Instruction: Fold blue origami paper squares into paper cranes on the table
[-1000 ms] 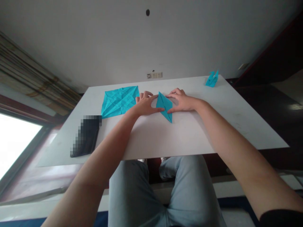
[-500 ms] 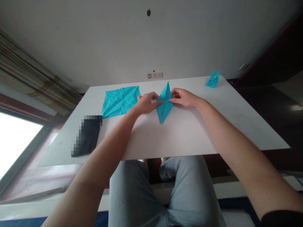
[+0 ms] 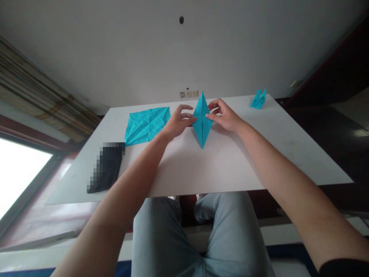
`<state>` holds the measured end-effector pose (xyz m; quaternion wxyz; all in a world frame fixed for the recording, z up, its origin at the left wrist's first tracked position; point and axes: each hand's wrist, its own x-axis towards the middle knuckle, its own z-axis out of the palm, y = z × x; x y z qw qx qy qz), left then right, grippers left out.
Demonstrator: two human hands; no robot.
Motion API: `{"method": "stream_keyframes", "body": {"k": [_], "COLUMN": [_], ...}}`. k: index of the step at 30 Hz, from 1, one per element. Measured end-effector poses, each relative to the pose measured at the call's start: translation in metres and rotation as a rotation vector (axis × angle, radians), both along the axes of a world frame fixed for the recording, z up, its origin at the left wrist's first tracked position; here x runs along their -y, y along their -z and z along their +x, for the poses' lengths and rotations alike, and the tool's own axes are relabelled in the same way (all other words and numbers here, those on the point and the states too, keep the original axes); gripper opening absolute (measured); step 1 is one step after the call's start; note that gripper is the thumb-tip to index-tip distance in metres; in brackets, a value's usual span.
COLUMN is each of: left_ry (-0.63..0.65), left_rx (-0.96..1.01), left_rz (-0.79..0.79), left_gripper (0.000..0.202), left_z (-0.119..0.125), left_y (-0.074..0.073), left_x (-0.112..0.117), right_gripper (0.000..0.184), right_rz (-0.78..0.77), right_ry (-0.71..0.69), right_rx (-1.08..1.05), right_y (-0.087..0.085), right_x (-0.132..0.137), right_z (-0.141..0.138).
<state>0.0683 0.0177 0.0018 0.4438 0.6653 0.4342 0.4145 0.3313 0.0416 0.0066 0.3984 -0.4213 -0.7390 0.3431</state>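
Note:
A blue origami paper [image 3: 202, 129], folded into a long diamond with a crease or slit down its middle, stands raised over the white table between my hands. My left hand [image 3: 179, 121] pinches its left corner, thumb on the near face and the fingers somewhat spread. On the opposite corner, my right hand [image 3: 226, 115] grips with the thumb in front and curled fingers behind. What the fingertips behind the paper do is partly hidden. To the left of my left hand lies a creased blue paper sheet [image 3: 147, 124], unfolded flat.
A folded blue paper bird [image 3: 258, 100] stands at the table's far right corner. A dark flat object [image 3: 108, 169], partly pixelated, lies near the left edge of the white table [image 3: 213, 173]. Wall sockets [image 3: 188, 94] show behind the table.
The folded paper has tipped more upright and risen slightly, its lower tip swinging to the right. My left fingers have lifted and spread a little; both hands still hold it.

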Motion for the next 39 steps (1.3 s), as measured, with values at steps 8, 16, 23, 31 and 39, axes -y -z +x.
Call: {"method": "stream_keyframes", "body": {"k": [8,16,23,31,39], "left_ry": [0.021,0.109,0.19,0.059,0.069], "left_rx": [0.067,-0.183,-0.236,-0.509,-0.581], "left_rz": [0.057,0.044,0.062,0.32,0.314], "left_gripper": [0.021,0.016,0.045,0.024,0.017], "left_z": [0.001,-0.003,-0.002,-0.002,-0.004], "left_y": [0.001,-0.009,-0.006,0.0,-0.003], "left_x": [-0.004,0.004,0.011,0.006,0.004], "right_gripper": [0.108,0.078,0.042,0.041,0.037], "right_rz": [-0.092,0.197,0.171,0.027,-0.021], "right_ry": [-0.066,-0.018,-0.104,-0.151,-0.186], "right_rx": [-0.123,0.274,0.418,0.441,0.335], "right_y": [0.008,0.006,-0.001,-0.002,0.0], "right_x": [0.002,-0.002,0.003,0.003,0.006], "right_z": [-0.002,0.011,0.009,0.011,0.006]}}
